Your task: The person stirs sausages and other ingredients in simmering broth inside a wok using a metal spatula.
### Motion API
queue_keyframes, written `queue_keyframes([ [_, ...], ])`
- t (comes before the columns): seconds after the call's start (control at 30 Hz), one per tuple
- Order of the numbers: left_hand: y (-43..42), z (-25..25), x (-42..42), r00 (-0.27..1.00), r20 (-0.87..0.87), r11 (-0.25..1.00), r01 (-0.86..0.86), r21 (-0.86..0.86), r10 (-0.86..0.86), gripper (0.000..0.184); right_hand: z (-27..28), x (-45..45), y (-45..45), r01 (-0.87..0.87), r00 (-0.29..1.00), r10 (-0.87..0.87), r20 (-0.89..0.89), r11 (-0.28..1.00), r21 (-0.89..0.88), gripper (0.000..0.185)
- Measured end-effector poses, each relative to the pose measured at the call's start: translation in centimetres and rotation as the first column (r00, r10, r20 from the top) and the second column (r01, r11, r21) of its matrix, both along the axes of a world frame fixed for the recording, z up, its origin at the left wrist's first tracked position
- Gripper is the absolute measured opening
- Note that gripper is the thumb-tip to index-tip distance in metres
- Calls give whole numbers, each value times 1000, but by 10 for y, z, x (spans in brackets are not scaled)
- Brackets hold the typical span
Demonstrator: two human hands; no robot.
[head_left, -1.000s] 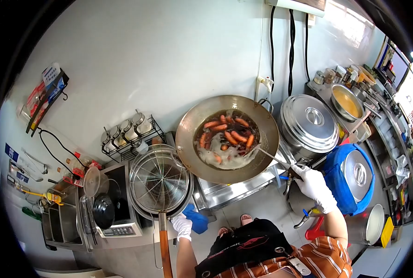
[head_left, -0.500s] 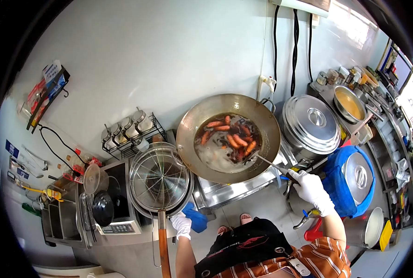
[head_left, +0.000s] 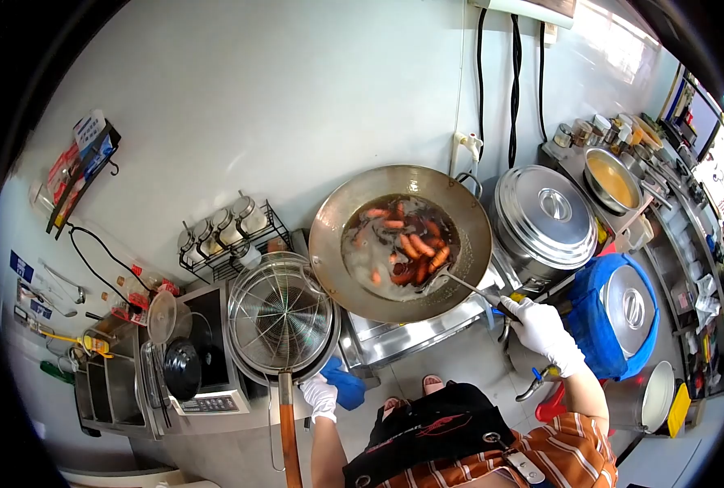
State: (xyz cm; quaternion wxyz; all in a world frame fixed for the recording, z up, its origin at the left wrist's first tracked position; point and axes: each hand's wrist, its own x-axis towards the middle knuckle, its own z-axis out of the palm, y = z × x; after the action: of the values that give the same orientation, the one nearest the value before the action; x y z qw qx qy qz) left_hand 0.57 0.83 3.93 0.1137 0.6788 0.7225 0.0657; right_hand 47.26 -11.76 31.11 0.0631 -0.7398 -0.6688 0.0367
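A large wok holds dark oil with reddish sausages and pale foam in it. White-gloved, my right hand is closed round the handle of a metal ladle, whose head dips into the oil at the wok's lower right. My left hand, also gloved, is beside a blue cloth below the strainer; its fingers are partly hidden, and its grip cannot be made out. To the left of the wok, a wire strainer with a wooden handle lies over a metal bowl.
Right of the wok stands a lidded steel pot, with a blue-wrapped pot nearer. A bowl of yellow liquid sits behind them. At left are a jar rack, an induction cooker and a sink.
The ladle head has moved slightly right and down in the oil, and my right hand has shifted a little. The sausages have bunched toward the ladle, while the foam has spread left.
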Motion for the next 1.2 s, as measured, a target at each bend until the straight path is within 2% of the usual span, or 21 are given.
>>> queue_keyframes([
  [0.2, 0, -2, 0, 1000, -21, 999, 9, 37, -8, 14, -1, 0, -1, -9, 1000, 9, 6, 1000, 9, 44],
  [0.37, 0, 1, 1, 997, -71, 1000, 20, -2, -20, 14, -3, 1, -1, -7, 1000, 7, 5, 1000, 10, 44],
  [0.77, 0, 1, 1, 1000, -3, 1000, 17, 19, -17, 16, -7, 0, 0, -1, 1000, 1, 23, 1000, 3, 44],
  [0.83, 1, -12, -2, 1000, -15, 999, 10, 49, -9, 16, -2, -6, 4, 27, 1000, -28, -12, 995, -99, 50],
  [0.9, 3, -17, -5, 1000, -26, 997, 3, 78, -1, 17, -12, -9, 10, 10, 999, -12, -30, 997, -74, 49],
  [0.97, 4, -17, -6, 999, -49, 999, 4, -47, -6, 20, -26, -16, 20, -1, 999, -2, -48, 999, -47, 46],
  [1.03, 3, -13, -5, 998, -58, 998, 2, -57, -6, 21, -41, -28, 34, -11, 998, 6, -55, 996, -88, 47],
  [1.17, 2, -7, -4, 997, -65, 998, 26, -54, -29, 25, -70, -49, 68, -49, 991, 42, -125, 997, -53, 56],
  [1.2, 2, -9, -5, 997, -65, 998, 26, -54, -30, 25, -80, -52, 77, -56, 988, 56, -142, 998, 3, 57],
])
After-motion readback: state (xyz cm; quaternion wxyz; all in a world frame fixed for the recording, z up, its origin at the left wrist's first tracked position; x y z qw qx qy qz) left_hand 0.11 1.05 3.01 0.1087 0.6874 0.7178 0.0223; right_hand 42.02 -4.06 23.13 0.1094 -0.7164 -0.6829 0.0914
